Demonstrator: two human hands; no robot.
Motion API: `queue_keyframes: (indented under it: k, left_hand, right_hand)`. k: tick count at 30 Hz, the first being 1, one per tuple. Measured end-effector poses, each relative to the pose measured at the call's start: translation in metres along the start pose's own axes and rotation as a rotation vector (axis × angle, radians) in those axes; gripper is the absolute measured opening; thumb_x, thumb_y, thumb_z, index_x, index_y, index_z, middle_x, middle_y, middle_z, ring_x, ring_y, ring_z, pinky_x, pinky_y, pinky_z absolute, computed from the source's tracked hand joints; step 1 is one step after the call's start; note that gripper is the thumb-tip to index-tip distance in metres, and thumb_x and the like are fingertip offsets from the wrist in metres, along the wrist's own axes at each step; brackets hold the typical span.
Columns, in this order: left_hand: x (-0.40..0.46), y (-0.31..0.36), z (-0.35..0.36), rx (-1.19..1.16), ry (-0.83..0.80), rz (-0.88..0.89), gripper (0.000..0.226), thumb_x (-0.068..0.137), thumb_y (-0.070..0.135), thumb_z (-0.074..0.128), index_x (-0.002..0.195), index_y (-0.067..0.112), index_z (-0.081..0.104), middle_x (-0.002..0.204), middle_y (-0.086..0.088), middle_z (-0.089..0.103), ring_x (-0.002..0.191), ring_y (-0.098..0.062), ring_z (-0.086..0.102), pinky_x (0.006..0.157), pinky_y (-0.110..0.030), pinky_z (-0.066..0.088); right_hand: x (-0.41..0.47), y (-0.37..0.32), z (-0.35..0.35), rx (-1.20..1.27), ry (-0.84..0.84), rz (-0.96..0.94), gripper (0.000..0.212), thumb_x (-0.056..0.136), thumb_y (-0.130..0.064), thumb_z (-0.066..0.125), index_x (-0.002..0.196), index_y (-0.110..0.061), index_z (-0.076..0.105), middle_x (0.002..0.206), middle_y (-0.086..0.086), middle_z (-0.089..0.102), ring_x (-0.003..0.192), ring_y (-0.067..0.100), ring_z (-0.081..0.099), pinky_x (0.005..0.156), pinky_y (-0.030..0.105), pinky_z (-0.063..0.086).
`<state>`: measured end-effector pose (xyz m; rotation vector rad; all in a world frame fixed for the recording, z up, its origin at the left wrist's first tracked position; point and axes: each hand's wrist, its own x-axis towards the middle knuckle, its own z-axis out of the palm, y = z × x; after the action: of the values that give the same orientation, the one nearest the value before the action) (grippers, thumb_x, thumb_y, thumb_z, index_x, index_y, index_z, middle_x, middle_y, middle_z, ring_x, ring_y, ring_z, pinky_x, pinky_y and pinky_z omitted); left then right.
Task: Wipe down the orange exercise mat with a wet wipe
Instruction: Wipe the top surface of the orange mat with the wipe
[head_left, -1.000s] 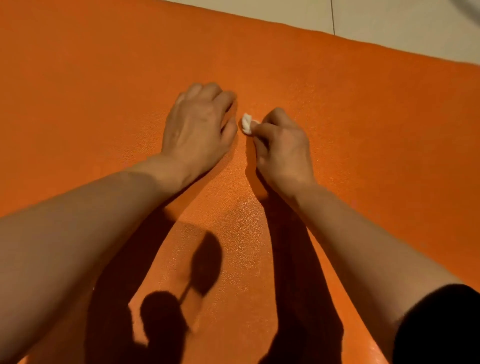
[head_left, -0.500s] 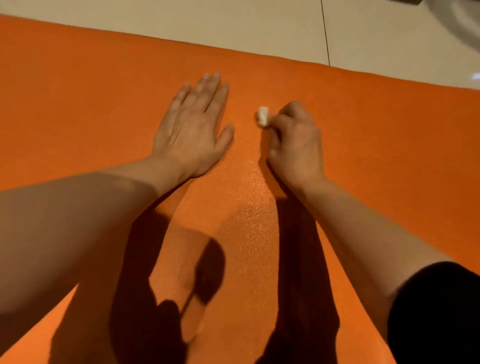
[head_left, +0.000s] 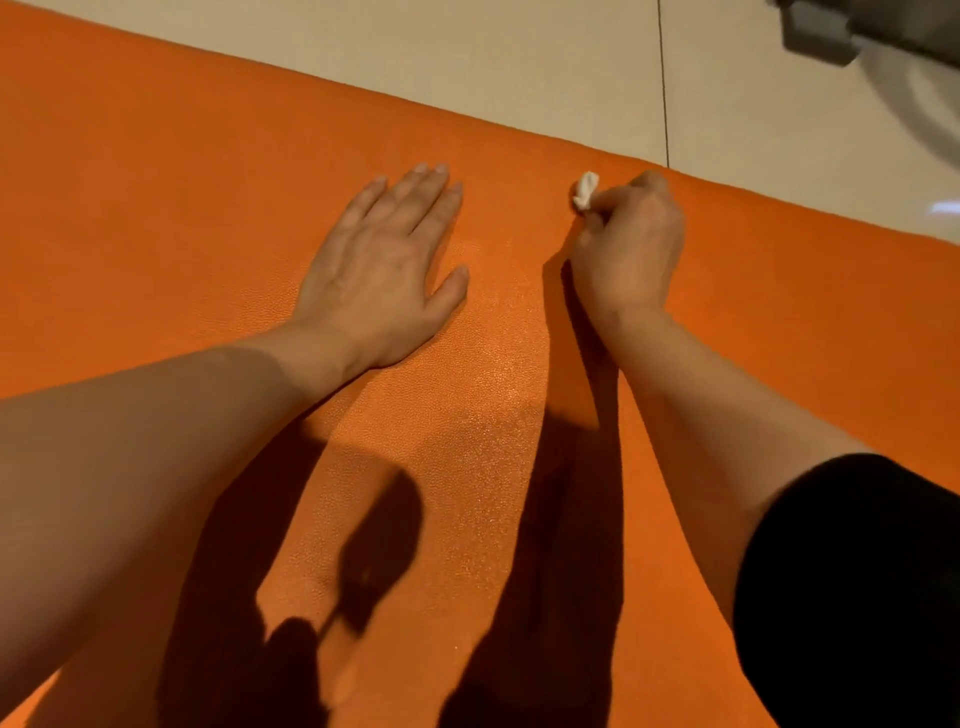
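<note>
Since the earlier frames, the left hand (head_left: 382, 270) has uncurled from a loose fist and now lies flat, and the right hand (head_left: 626, 249) has carried the wet wipe (head_left: 586, 190) away from the body, towards the mat's far edge.

Nearest the viewer, two bare forearms reach forward over the orange exercise mat (head_left: 156, 208), the right one emerging from a black sleeve (head_left: 852, 582). Their dark shadows fall across the near part of the mat. Between the arms, a patch of mat glistens faintly, possibly damp from wiping, though that is a judgement.

Further out, the left hand is open, palm down, fingers straight and together, pressing on the mat. Just to its right, with bare mat between them, the right hand is curled into a fist that pinches the small crumpled white wipe at its fingertips. The wipe is on or just above the mat; contact is hard to confirm.

Beyond the hands, the mat's far edge meets a pale tiled floor (head_left: 467, 62). A grey and white object (head_left: 883, 47) sits at the top right corner, too cropped to identify.

Risks, as judgements: the wipe is bunched so small that each stroke covers little, so patches could be missed. Only a little of it shows beyond the fingertips, so it could slip out under pressure. A stroke continuing outward could run off the edge onto the floor and pick up dirt.
</note>
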<state>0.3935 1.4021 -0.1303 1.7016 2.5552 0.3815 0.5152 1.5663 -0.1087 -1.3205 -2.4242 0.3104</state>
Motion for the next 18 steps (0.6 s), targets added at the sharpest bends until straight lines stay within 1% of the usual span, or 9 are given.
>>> queue_keyframes:
  k: [2, 4, 6, 8, 10, 12, 13, 14, 18]
  left_hand:
    - [-0.001, 0.000, 0.001, -0.002, -0.003, -0.011, 0.073, 0.091, 0.051, 0.026, 0.152, 0.011, 0.025, 0.160, -0.007, 0.020, 0.148, -0.017, 0.015, 0.121, -0.036, 0.007]
    - [-0.001, 0.001, 0.000, -0.010, 0.004, -0.023, 0.074, 0.090, 0.051, 0.026, 0.152, 0.011, 0.024, 0.160, -0.006, 0.020, 0.148, -0.016, 0.014, 0.121, -0.036, 0.007]
    - [0.000, 0.002, 0.000, -0.028, 0.005, -0.026, 0.075, 0.090, 0.051, 0.027, 0.153, 0.011, 0.023, 0.160, -0.006, 0.018, 0.148, -0.016, 0.013, 0.121, -0.034, 0.005]
    - [0.000, 0.000, 0.001, -0.053, 0.009, -0.032, 0.076, 0.090, 0.052, 0.028, 0.153, 0.009, 0.022, 0.160, -0.008, 0.017, 0.148, -0.017, 0.011, 0.121, -0.032, 0.003]
    - [0.000, -0.001, 0.003, -0.086, 0.020, -0.049, 0.078, 0.089, 0.053, 0.030, 0.152, 0.007, 0.022, 0.160, -0.010, 0.017, 0.148, -0.019, 0.010, 0.120, -0.031, 0.000]
    - [-0.001, -0.001, 0.005, -0.087, 0.035, -0.061, 0.080, 0.089, 0.055, 0.028, 0.151, 0.005, 0.024, 0.159, -0.012, 0.017, 0.148, -0.021, 0.010, 0.120, -0.034, -0.001]
    - [0.000, -0.001, 0.005, -0.070, 0.034, -0.060, 0.081, 0.089, 0.056, 0.026, 0.151, 0.005, 0.024, 0.159, -0.013, 0.017, 0.149, -0.022, 0.009, 0.121, -0.037, 0.000]
    - [-0.001, -0.001, 0.004, -0.052, 0.028, -0.063, 0.081, 0.089, 0.056, 0.025, 0.151, 0.005, 0.024, 0.159, -0.014, 0.017, 0.149, -0.023, 0.009, 0.121, -0.040, 0.000]
    - [-0.002, 0.001, 0.000, -0.036, 0.026, -0.098, 0.082, 0.089, 0.057, 0.023, 0.151, 0.003, 0.021, 0.159, -0.015, 0.015, 0.149, -0.023, 0.007, 0.121, -0.042, 0.002]
  right_hand:
    - [-0.007, -0.022, 0.011, 0.027, 0.025, -0.035, 0.026, 0.092, -0.010, 0.049, 0.094, -0.001, 0.073, 0.102, 0.017, 0.057, 0.088, 0.034, 0.057, 0.064, 0.027, 0.028]
    - [-0.024, -0.043, 0.018, 0.133, -0.068, -0.275, 0.024, 0.085, -0.007, 0.050, 0.086, 0.002, 0.071, 0.091, 0.018, 0.057, 0.080, 0.036, 0.056, 0.064, 0.036, 0.036]
    - [-0.029, -0.043, 0.016, 0.135, -0.160, -0.478, 0.022, 0.081, -0.006, 0.052, 0.087, 0.001, 0.072, 0.087, 0.019, 0.057, 0.077, 0.036, 0.057, 0.062, 0.038, 0.041]
    - [-0.012, -0.030, 0.010, 0.073, -0.117, -0.443, 0.026, 0.081, -0.005, 0.053, 0.095, -0.003, 0.074, 0.093, 0.018, 0.058, 0.082, 0.036, 0.058, 0.067, 0.034, 0.037]
    - [0.010, -0.012, 0.006, -0.019, -0.040, -0.215, 0.028, 0.088, -0.005, 0.051, 0.106, -0.006, 0.072, 0.107, 0.015, 0.056, 0.092, 0.031, 0.057, 0.065, 0.021, 0.027]
    - [0.025, -0.004, 0.008, -0.070, 0.014, 0.041, 0.026, 0.095, -0.007, 0.047, 0.108, -0.005, 0.070, 0.115, 0.012, 0.052, 0.096, 0.027, 0.055, 0.063, 0.017, 0.023]
    - [0.026, -0.010, 0.012, -0.066, 0.032, 0.070, 0.026, 0.096, -0.007, 0.046, 0.106, -0.004, 0.070, 0.115, 0.011, 0.051, 0.096, 0.027, 0.054, 0.063, 0.018, 0.024]
    - [0.023, -0.021, 0.017, -0.034, 0.034, 0.038, 0.025, 0.095, -0.006, 0.046, 0.103, -0.002, 0.069, 0.113, 0.012, 0.051, 0.095, 0.028, 0.054, 0.064, 0.019, 0.026]
    - [0.015, -0.046, 0.026, 0.102, -0.124, -0.336, 0.026, 0.083, -0.001, 0.049, 0.098, -0.001, 0.071, 0.100, 0.015, 0.052, 0.089, 0.030, 0.054, 0.068, 0.024, 0.031]
